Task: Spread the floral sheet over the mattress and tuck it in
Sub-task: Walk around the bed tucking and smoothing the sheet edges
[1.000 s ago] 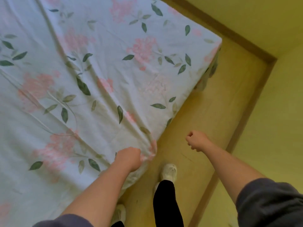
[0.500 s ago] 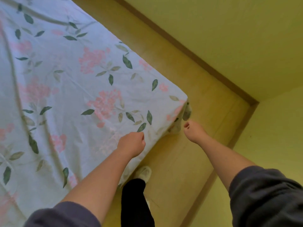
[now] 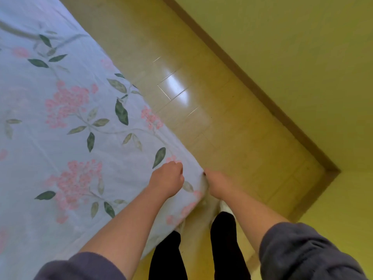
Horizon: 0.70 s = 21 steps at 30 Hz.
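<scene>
Bright, even light with yellow cast; white glare patch on floor (image 3: 177, 89). Soft focus throughout. Wide-angle bending toward edges.

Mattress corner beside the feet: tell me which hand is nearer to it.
Right. The right hand is against the corner on its floor side. The left hand sits curled on top of the floral sheet, slightly inward from the corner.

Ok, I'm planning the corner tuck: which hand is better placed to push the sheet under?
Likely right. The right hand is down at the corner's side, where the floral sheet hangs; the left hand sits curled on top.
</scene>
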### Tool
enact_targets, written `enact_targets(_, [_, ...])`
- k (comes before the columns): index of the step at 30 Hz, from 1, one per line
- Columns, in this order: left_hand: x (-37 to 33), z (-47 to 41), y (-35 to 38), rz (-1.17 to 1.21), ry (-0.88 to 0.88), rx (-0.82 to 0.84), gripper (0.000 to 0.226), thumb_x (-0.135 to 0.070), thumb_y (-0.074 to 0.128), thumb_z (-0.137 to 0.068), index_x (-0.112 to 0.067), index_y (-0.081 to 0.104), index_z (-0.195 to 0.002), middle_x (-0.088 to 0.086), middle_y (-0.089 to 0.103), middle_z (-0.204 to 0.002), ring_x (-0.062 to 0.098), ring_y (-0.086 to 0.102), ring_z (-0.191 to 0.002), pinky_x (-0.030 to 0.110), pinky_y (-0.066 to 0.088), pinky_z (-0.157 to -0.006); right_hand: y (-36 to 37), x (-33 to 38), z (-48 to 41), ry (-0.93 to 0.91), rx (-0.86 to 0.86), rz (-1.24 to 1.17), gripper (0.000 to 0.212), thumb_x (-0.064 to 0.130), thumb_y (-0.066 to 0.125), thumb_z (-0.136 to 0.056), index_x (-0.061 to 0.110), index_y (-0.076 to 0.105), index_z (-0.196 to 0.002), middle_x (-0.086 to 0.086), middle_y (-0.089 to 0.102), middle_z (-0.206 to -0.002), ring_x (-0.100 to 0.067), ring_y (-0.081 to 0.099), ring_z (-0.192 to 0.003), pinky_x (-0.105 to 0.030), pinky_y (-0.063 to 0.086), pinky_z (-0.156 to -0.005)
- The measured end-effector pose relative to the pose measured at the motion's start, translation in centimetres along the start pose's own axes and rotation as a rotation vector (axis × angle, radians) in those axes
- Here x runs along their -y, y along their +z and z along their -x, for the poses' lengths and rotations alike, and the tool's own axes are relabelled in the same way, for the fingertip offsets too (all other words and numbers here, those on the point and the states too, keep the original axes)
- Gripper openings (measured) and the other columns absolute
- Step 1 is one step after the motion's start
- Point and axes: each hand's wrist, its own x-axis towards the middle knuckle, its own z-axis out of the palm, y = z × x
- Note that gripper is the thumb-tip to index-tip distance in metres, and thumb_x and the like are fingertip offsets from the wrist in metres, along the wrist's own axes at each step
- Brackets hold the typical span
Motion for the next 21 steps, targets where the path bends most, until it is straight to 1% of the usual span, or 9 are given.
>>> enact_targets(3, [-0.3,-1.4,-0.6,-0.015,-0.117,0.049,0.024,-0.022,0.035,-0.096,-0.016,0.055,-0.107,0.001,0.054,-0.112,0.021,0.055,-0.097,0.030,0.038,-0.070,-2.8,-0.8,-1.5,-0.057,0.180,0.003,0.042,0.015,0.053,-0.089,0.015,0.047,-0.131,-0.010,0.056,-0.129,-0.030,0.055,-0.115,-0.037,0.047,-0.094])
enact_targets(5, [-0.5,-2.4,-1.1,0.031,-0.262,0.070,0.022,-0.022,0.036,-0.096,-0.015,0.054,-0.107,0.002,0.053,-0.119,0.023,0.055,-0.100,0.031,0.039,-0.071,-5.2,-1.2,-3.3,-0.086,0.285,0.058,0.045,0.014,0.052,-0.089,0.020,0.045,-0.133,-0.007,0.055,-0.130,-0.029,0.055,-0.114,-0.041,0.049,-0.093])
enact_targets(9, [-1.1,-3.6,-0.8,0.176,-0.560,0.044,0.020,-0.022,0.042,-0.093,-0.016,0.053,-0.110,-0.001,0.040,-0.143,0.022,0.054,-0.106,0.029,0.037,-0.070,-8.6,0.1,-6.8,-0.138,0.298,0.057,0.045,0.022,0.052,-0.091,0.020,0.043,-0.136,-0.006,0.056,-0.129,-0.025,0.056,-0.111,-0.035,0.048,-0.090])
enact_targets(13, [-1.7,-3.6,1.6,0.311,-0.785,0.168,0.039,-0.043,0.048,-0.089,-0.020,0.048,-0.121,0.001,0.052,-0.123,0.021,0.053,-0.112,0.030,0.042,-0.079,-10.3,2.7,-9.6,-0.077,0.310,-0.154,0.058,0.035,0.048,-0.096,0.015,0.029,-0.147,-0.008,0.042,-0.145,-0.028,0.050,-0.123,-0.037,0.047,-0.095])
enact_targets(15, [-1.4,-2.8,3.9,0.457,-0.927,0.128,0.052,-0.057,0.058,-0.079,-0.022,0.049,-0.117,-0.001,0.055,-0.118,0.019,0.056,-0.108,0.029,0.043,-0.075,-10.3,4.7,-11.5,-0.042,0.373,-0.295,0.066,0.040,0.048,-0.095,0.019,0.020,-0.150,-0.007,0.037,-0.148,-0.029,0.050,-0.122,-0.037,0.052,-0.084])
enact_targets(16, [-1.7,-2.7,3.9,0.445,-0.920,0.103,0.054,-0.059,0.060,-0.078,-0.021,0.049,-0.116,-0.001,0.056,-0.117,0.019,0.056,-0.107,0.029,0.043,-0.075,-10.5,4.6,-12.1,0.014,0.399,-0.407,0.064,0.040,0.050,-0.094,0.020,0.023,-0.149,-0.008,0.041,-0.144,-0.029,0.054,-0.118,-0.037,0.055,-0.079])
enact_targets(17, [-1.8,-2.7,4.3,0.393,-0.919,0.061,0.052,-0.057,0.060,-0.080,-0.020,0.050,-0.115,0.000,0.056,-0.117,0.019,0.056,-0.106,0.029,0.043,-0.076,-10.4,4.9,-12.7,0.020,0.418,-0.415,0.057,0.039,0.052,-0.093,0.018,0.032,-0.143,-0.009,0.048,-0.136,-0.030,0.057,-0.112,-0.038,0.056,-0.078])
enact_targets(19, [-1.9,-2.6,6.1,0.372,-0.949,-0.013,0.042,-0.048,0.055,-0.088,-0.017,0.050,-0.116,0.002,0.056,-0.117,0.020,0.056,-0.106,0.029,0.044,-0.079,-9.0,5.8,-13.9,-0.082,0.368,-0.216,0.035,0.038,0.057,-0.091,0.011,0.053,-0.112,-0.012,0.060,-0.114,-0.028,0.061,-0.099,-0.041,0.055,-0.083])
enact_targets(21, [-2.3,-3.1,7.1,0.387,-0.968,-0.066,0.037,-0.044,0.053,-0.091,-0.017,0.051,-0.115,0.003,0.055,-0.116,0.020,0.056,-0.105,0.029,0.044,-0.081,-8.8,5.9,-15.1,-0.173,0.300,-0.040,0.029,0.037,0.062,-0.089,0.013,0.051,-0.079,-0.010,0.061,-0.091,-0.024,0.058,-0.082,-0.036,0.050,-0.072])
